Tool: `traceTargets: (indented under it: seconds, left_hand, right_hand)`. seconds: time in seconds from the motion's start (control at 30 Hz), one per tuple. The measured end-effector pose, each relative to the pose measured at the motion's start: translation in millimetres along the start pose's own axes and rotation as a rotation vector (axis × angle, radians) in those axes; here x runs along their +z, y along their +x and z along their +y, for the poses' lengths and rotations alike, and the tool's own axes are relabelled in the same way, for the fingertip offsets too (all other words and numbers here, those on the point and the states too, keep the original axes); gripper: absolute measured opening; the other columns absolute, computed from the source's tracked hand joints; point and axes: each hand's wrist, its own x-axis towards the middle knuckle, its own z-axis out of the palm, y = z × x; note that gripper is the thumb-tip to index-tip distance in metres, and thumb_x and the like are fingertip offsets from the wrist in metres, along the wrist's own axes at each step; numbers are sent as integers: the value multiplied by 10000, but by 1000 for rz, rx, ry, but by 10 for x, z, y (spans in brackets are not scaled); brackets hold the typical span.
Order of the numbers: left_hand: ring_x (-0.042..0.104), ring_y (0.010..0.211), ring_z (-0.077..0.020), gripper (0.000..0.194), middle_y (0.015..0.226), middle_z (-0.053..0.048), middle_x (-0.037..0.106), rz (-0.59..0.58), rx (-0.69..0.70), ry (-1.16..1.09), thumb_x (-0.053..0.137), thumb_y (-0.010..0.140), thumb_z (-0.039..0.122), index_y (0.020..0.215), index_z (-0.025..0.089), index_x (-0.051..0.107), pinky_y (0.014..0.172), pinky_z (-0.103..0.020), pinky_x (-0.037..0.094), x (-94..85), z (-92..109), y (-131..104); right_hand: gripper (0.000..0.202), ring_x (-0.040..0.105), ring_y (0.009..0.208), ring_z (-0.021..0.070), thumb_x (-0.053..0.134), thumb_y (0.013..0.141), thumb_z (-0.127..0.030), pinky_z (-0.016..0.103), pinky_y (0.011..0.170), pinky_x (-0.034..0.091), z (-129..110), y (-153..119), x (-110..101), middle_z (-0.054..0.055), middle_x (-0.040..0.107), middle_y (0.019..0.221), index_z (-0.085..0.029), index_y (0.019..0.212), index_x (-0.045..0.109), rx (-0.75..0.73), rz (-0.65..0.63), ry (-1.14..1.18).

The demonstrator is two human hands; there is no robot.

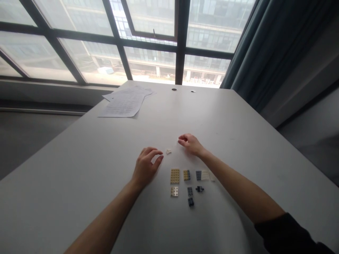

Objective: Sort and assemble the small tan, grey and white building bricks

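On the white table, my left hand (pixel 147 164) rests with thumb and forefinger apart and nothing between them. Just right of its fingertips lies a small group of white toy bricks (pixel 168 151). My right hand (pixel 189 143) is farther forward, its fingers pinched on a small white piece (pixel 178 139) that is mostly hidden by the fingertips. Nearer to me are sorted bricks: a tan block (pixel 174 175), a tan and grey block (pixel 186 175), grey bricks (pixel 198 175) beside white bricks (pixel 204 175), and a pale tan block (pixel 174 191).
Dark grey pieces (pixel 190 191), a black piece (pixel 191 202) and a black jointed piece (pixel 200 189) lie closest to me. Printed paper sheets (pixel 123 104) cover the table's far left. Two round cable holes (pixel 174 89) sit near the far edge, before the window.
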Motion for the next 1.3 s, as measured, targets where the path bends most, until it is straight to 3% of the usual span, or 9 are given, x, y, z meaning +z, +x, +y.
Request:
traceTargets:
  seconds: [0.1, 0.17, 0.23, 0.3, 0.37, 0.53, 0.7, 1.3]
  left_hand:
    - [557, 911, -196, 170, 915, -53, 624, -9, -6, 1, 538, 871, 305, 869, 194, 667, 840, -345, 477, -9, 5, 0]
    - [559, 917, -201, 175, 916, -54, 624, -17, -9, 3, 533, 872, 312, 867, 196, 664, 834, -347, 485, -12, 10, 5]
    - [561, 921, -207, 180, 920, -54, 626, -19, -12, 7, 534, 869, 325, 863, 200, 663, 820, -348, 497, -11, 17, 10]
    - [562, 922, -211, 182, 924, -53, 628, -19, -8, 18, 536, 864, 333, 863, 207, 666, 808, -349, 506, -7, 23, 14]
    - [563, 917, -211, 178, 921, -53, 631, -28, 11, 35, 539, 858, 329, 862, 210, 672, 802, -348, 509, -2, 27, 15]
    - [563, 889, -210, 185, 911, -60, 634, -64, 108, 83, 535, 864, 315, 869, 196, 676, 815, -349, 492, 12, 20, 12]
    - [563, 874, -207, 175, 905, -59, 638, -62, 156, 107, 536, 870, 302, 871, 195, 675, 827, -352, 481, 14, 13, 6]
    - [564, 918, -211, 190, 953, -59, 636, -86, 83, 87, 530, 864, 328, 913, 210, 671, 865, -366, 480, 24, -10, -9]
  right_hand:
    - [470, 618, 907, 165, 257, 992, -426, 292, 772, 486, 106, -183, -210, 112, 669, 1067, -140, 1157, 592, 7, -16, 226]
    - [527, 623, 937, 182, 276, 965, -520, 305, 777, 494, 240, -391, -392, 134, 656, 1114, -143, 1149, 596, 37, -35, 575]
    - [523, 621, 942, 192, 362, 922, -575, 313, 788, 496, 398, -663, -575, 127, 655, 1108, -159, 1116, 612, 62, -44, 744]
    - [457, 613, 926, 195, 443, 902, -548, 328, 800, 492, 547, -975, -720, 102, 660, 1063, -172, 1099, 615, 59, -32, 662]
    - [348, 594, 928, 204, 529, 886, -471, 348, 825, 480, 663, -1287, -797, 83, 651, 1023, -187, 1065, 621, 15, 7, 412]
    - [196, 530, 1027, 241, 565, 887, -292, 423, 939, 421, 783, -1774, -681, 90, 616, 1061, -207, 1056, 618, -121, 58, -34]
    - [194, 530, 1006, 233, 610, 858, -229, 427, 954, 415, 770, -1769, -536, 77, 620, 1045, -205, 1050, 622, -114, 54, -106]
    - [262, 527, 1044, 234, 624, 844, -293, 403, 929, 441, 779, -1741, -494, 80, 597, 1084, -218, 1095, 615, -78, 101, -1]
